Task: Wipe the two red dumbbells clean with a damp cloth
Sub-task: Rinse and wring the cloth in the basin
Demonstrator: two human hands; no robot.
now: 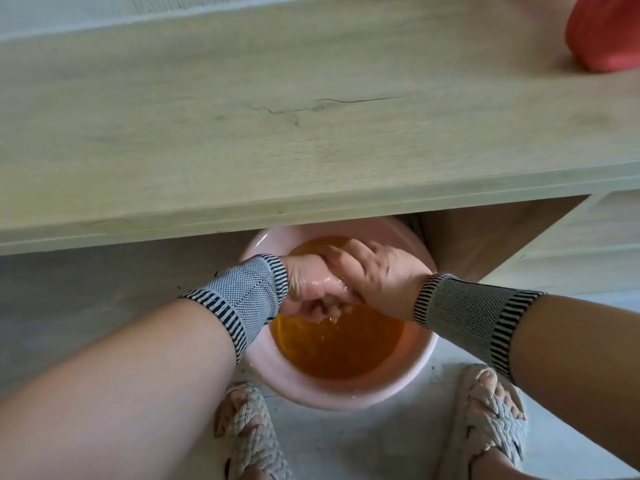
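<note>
1. Standing on the floor, partly under the wooden table (242, 98), a pink basin (332, 393) holds orange-tinted water (339, 351).
2. The left hand (308, 289) and right hand (374, 271) meet above the water, wet, fingers curled tight and clasped together; whether a cloth sits inside them cannot be told.
3. Both wrists wear grey knit bands.
4. One red dumbbell (606, 32) shows at the table's far right corner, well apart from the hands.
5. Feet in woven sandals stand near the basin.
</note>
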